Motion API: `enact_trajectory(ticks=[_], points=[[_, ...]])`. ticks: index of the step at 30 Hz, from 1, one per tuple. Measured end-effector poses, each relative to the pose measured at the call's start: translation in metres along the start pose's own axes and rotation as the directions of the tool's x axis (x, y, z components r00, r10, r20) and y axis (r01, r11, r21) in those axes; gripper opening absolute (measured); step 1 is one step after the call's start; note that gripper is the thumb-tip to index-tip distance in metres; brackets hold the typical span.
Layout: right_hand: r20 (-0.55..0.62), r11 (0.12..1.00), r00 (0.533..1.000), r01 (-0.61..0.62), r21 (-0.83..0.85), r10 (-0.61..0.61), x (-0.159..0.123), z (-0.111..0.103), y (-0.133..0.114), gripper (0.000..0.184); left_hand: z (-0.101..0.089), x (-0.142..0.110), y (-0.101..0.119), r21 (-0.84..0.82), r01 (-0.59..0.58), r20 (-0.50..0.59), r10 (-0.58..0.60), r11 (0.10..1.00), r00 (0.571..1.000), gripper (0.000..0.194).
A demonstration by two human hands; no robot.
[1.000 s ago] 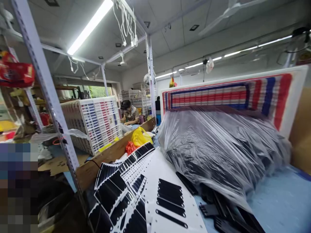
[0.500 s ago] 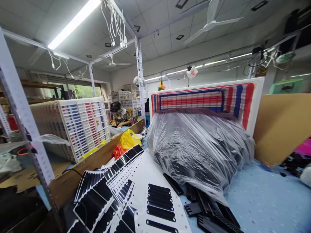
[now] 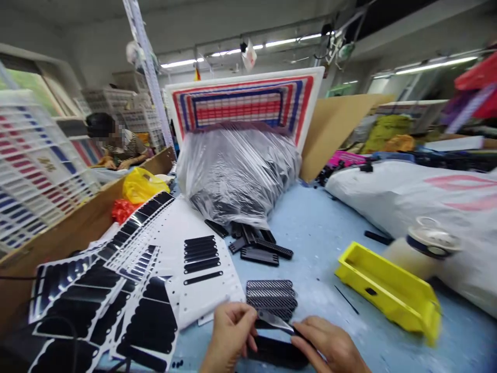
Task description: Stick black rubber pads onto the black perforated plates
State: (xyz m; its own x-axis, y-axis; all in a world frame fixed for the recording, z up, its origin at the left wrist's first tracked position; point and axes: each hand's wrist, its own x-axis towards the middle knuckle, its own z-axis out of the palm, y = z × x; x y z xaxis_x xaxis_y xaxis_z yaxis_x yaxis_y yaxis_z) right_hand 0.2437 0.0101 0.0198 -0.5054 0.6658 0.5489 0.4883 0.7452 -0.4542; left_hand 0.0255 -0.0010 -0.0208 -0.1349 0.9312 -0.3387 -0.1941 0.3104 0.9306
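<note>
The left hand (image 3: pixel 229 336) pinches a steel blade (image 3: pixel 274 320), its tip reaching a black strip (image 3: pixel 275 353) under the right hand (image 3: pixel 330 346) above the pale blue worktop (image 3: pixel 322 243). Grooved black plates (image 3: pixel 271 296) lie stacked just beyond; a yellow plastic tray (image 3: pixel 388 290) stands to the right.

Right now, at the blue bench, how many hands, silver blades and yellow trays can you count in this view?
Hands: 2 (left hand, right hand)
Silver blades: 1 (silver blade)
Yellow trays: 1 (yellow plastic tray)
Total: 4
</note>
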Motion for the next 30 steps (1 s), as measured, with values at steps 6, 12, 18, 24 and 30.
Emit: enact_trajectory(ticks=[6, 12, 18, 24, 30], points=[[-0.007, 0.968, 0.968, -0.253, 0.006, 0.253, 0.001, -0.032, 0.017, 0.020, -0.038, -0.008, 0.015, 0.424, -0.394, -0.007, 0.438, 0.815, 0.899, 0.013], [0.133, 0.890, 0.882, -0.456, -0.003, 0.453, -0.004, -0.015, 0.030, 0.025, -0.041, 0.009, -0.011, 0.699, -0.550, 0.237, 0.578, 0.457, 0.781, 0.027], [0.172, 0.861, 0.848, -0.509, 0.003, 0.501, 0.007, 0.009, 0.039, 0.025, -0.027, 0.026, -0.006, 0.748, -0.543, 0.300, 0.535, 0.381, 0.790, 0.012], [0.177, 0.918, 0.901, -0.389, -0.081, 0.397, 0.006, 0.010, 0.054, 0.023, -0.019, 0.035, 0.012, 0.720, -0.543, 0.359, 0.437, 0.432, 0.825, 0.011], [0.152, 0.961, 0.950, -0.266, -0.073, 0.275, 0.004, 0.000, 0.051, 0.021, -0.021, 0.028, 0.009, 0.655, -0.509, 0.353, 0.370, 0.558, 0.859, 0.028]])
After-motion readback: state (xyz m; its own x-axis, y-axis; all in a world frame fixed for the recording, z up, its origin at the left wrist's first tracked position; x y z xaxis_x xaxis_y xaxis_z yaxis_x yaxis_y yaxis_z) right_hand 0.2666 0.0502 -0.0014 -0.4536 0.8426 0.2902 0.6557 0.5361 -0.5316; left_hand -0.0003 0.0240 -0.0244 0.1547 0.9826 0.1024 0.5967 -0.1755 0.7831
